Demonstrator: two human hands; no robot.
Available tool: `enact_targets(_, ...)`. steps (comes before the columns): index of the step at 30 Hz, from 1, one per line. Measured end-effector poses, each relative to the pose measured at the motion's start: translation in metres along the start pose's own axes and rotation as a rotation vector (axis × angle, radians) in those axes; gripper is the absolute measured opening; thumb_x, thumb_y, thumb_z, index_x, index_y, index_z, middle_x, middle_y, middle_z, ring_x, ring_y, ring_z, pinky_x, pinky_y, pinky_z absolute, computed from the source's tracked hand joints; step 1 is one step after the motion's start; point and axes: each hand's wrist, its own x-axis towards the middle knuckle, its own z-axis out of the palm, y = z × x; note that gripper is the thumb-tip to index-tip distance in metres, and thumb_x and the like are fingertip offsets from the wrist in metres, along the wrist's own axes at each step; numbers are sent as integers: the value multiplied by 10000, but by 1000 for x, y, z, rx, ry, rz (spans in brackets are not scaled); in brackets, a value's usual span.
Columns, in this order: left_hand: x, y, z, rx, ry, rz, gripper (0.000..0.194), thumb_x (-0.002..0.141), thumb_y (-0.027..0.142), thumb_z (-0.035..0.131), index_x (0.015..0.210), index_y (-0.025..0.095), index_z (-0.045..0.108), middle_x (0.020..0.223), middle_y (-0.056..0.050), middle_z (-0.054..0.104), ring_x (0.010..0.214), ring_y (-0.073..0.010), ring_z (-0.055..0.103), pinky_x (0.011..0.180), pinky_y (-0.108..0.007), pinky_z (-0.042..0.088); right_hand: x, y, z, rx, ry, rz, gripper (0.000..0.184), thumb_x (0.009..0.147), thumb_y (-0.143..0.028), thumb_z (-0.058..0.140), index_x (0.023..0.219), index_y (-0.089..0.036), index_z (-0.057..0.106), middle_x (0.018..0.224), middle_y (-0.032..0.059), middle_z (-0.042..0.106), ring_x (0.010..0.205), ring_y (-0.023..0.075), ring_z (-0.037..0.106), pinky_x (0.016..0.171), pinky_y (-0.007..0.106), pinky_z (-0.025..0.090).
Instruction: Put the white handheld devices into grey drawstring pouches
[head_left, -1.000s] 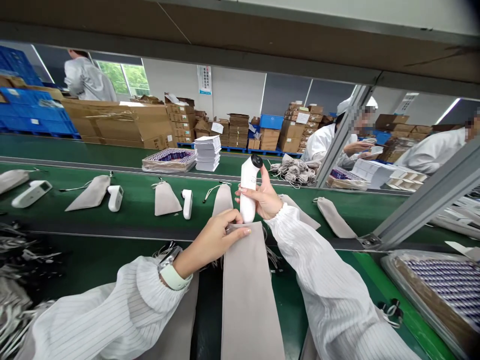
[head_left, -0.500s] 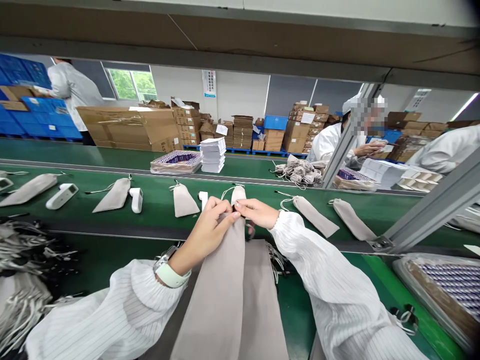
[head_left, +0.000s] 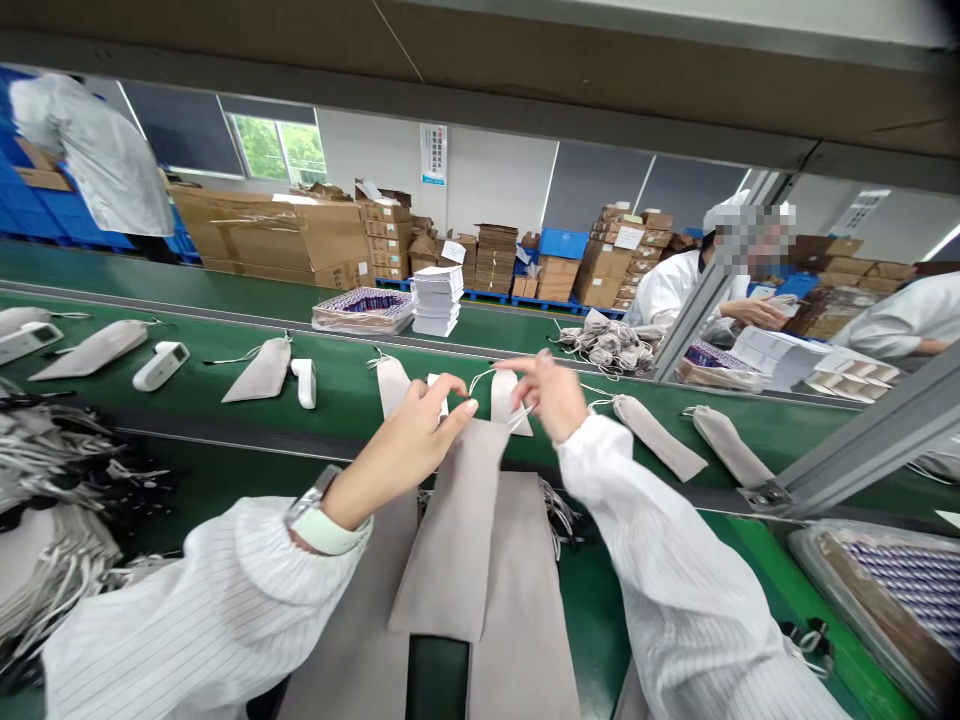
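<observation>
Pouch pinched at its mouth, tight quarters below

I have the left hand (head_left: 424, 425) pinching the top edge of the grey drawstring pouch (head_left: 454, 530) between thumb and fingers. The right hand (head_left: 551, 395), blurred, is at the white cord (head_left: 519, 418) by the pouch's right corner, fingers partly spread; I cannot tell whether they grip it. The pouch hangs at a slant on the near side of the green conveyor belt (head_left: 337, 375), its lower edge over the gap between two flat grey fabric pieces (head_left: 525, 590).

Beyond my hands, a small pouch (head_left: 512, 400) lies close behind the cord, so forward room is narrow there. Leftward, a strip of green separates the white thermometer (head_left: 305, 384) from the next pouch. Rightward, two filled-looking pouches (head_left: 658, 437) lie slanted, the farther one reaching the foot of the metal post (head_left: 832, 430). Dark-tipped cords (head_left: 60, 540) crowd my near left; a plastic-wrapped tray (head_left: 900, 600) bounds the right, well apart from the right hand.
</observation>
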Motion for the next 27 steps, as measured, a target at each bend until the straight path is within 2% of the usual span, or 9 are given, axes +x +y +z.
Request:
enact_targets(4, -18, 24, -15, -124, -293, -7, 391, 812, 431, 339, 524, 174, 400, 483, 39, 358, 448, -94, 333, 446, -217, 250, 20, 23, -37, -50, 395, 14, 538, 735, -607, 282, 735, -148, 562, 466, -1, 501, 405, 92, 450, 415, 204, 352)
enact_targets(7, -29, 40, -19, -414, -256, -11, 391, 821, 432, 328, 529, 178, 380, 466, 49, 271, 405, -75, 246, 395, -206, 207, 27, 33, -41, 60, 428, 11, 502, 735, -584, 287, 656, -148, 523, 424, -14, 471, 322, 60, 347, 350, 187, 283)
enact_targets(10, -30, 42, -17, -650, -26, -30, 347, 834, 418, 325, 596, 187, 427, 473, 55, 206, 389, -69, 181, 369, -201, 154, 20, 21, -24, 244, 21, 45, 513, 730, -582, 291, 739, -137, 544, 462, -17, 500, 290, 32, 243, 304, 172, 194)
enact_targets(13, -28, 39, -15, -716, 140, 47, 290, 850, 369, 330, 666, 191, 466, 499, 50, 244, 421, -73, 231, 394, -196, 196, -1, -4, 10, 406, -513, -34, 511, 643, -524, 504, 1015, -173, 491, 691, -4, 580, 391, 40, 382, 370, 171, 310)
enact_targets(16, -26, 38, -13, -677, 136, 105, 273, 860, 350, 313, 699, 197, 472, 506, 48, 285, 448, -80, 290, 423, -195, 252, -16, -23, 38, 482, -666, -197, 542, 537, -351, 667, 1013, -206, 451, 824, -4, 568, 713, 117, 545, 635, 244, 438)
enact_targets(19, -24, 35, -5, -451, 64, 155, 270, 861, 341, 308, 729, 195, 493, 551, 37, 368, 504, -95, 367, 475, -205, 310, -8, -20, 24, 284, -291, -204, 478, 556, -299, 647, 971, -205, 430, 888, 15, 557, 839, 162, 542, 755, 302, 421)
enact_targets(22, -23, 24, 20, -96, -58, 245, 196, 844, 306, 363, 854, 192, 522, 728, 4, 492, 676, -128, 467, 601, -231, 371, 12, 6, -27, -311, 225, 38, 524, 588, -330, 610, 1054, -219, 396, 962, 51, 552, 910, 230, 524, 789, 352, 390)
enact_targets(24, -23, 15, 41, 128, -126, 363, 199, 807, 276, 446, 980, 194, 502, 897, -26, 511, 842, -165, 475, 716, -262, 378, 22, 32, -60, -673, 334, 365, 565, 616, -410, 572, 1103, -200, 376, 954, 101, 563, 892, 286, 535, 746, 396, 391)
enact_targets(27, -28, 4, 66, 385, -227, 475, 280, 792, 148, 455, 1067, 199, 452, 930, -35, 506, 888, -176, 466, 764, -283, 369, 25, 73, -83, -899, 345, 802, 552, 686, -434, 493, 1121, -117, 371, 963, 187, 555, 877, 299, 546, 688, 387, 402)
